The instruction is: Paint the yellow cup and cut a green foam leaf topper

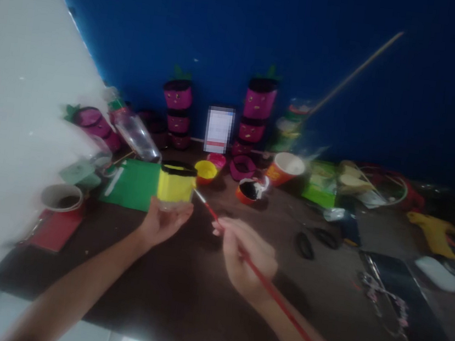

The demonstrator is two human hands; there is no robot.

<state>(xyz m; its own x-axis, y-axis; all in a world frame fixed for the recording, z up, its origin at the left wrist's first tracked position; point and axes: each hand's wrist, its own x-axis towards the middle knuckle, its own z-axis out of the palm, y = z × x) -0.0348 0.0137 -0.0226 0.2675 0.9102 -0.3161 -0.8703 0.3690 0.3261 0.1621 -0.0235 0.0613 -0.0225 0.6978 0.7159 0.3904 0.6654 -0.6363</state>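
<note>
My left hand [163, 223] grips a small clear cup [176, 186] from below; its sides are coated yellow and a black band runs round the rim. In my right hand [248, 253] is a long red paintbrush [212, 210], held like a pen, with its tip at the right side of the cup. Just behind the cup sits a pot of yellow paint [205, 171]. A pot of black paint [248, 191] stands to its right, with something white on its edge. The cup's bottom is partly hidden by my fingers.
Purple stacked figures with faces [259, 102] line the blue wall. A green sheet [132, 184], a clear bottle [139, 132] and a grey-rimmed cup [61, 197] are left. Rightward lie an orange paper cup [285, 169], scissors [305, 245], a dark phone-like slab [396, 280] and a yellow glue gun [433, 232].
</note>
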